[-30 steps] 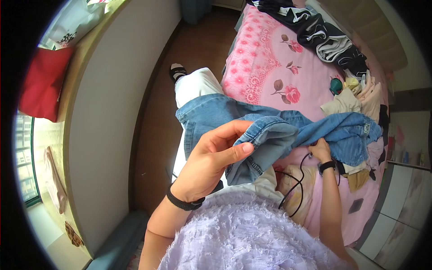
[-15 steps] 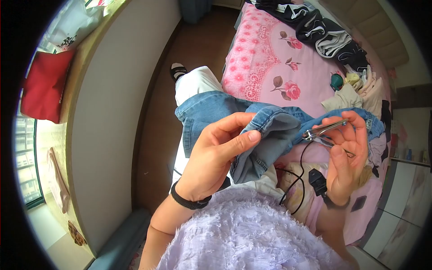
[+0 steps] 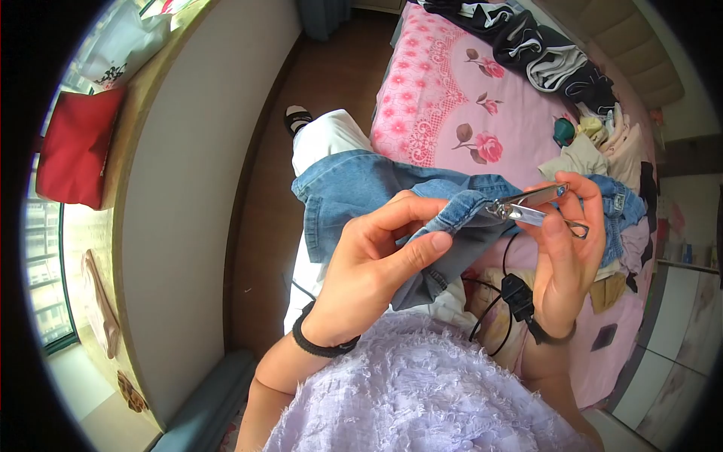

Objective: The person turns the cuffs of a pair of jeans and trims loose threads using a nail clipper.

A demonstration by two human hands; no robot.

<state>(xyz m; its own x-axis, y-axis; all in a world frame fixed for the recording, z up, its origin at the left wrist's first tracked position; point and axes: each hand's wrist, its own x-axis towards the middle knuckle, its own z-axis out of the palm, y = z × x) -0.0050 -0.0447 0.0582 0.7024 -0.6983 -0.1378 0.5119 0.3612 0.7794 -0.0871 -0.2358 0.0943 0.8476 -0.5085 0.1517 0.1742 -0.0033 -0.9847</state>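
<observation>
Across my lap lies a blue denim garment (image 3: pixel 354 181), its paler inner side showing near my fingers. My left hand (image 3: pixel 373 260) pinches a folded edge of it between thumb and fingers. In my right hand (image 3: pixel 568 264) is a shiny metal nail clipper (image 3: pixel 527 211), its lever raised, held between thumb and fingers. The clipper's jaws are right at the denim edge, just beyond my left fingertips. Whether they bite on a thread or the cloth is too small to tell.
A bed with a pink floral cover (image 3: pixel 444 113) stands ahead and to the right. Dark clothes (image 3: pixel 557 64) and a pile of light clothes (image 3: pixel 595 154) lie on it. A black cable (image 3: pixel 489 316) hangs near my right wrist. On the left sill is a red bag (image 3: pixel 79 147).
My right hand has brought the nail clipper left, up to the denim edge. My left hand, still pinching the cloth, has shifted slightly right.
</observation>
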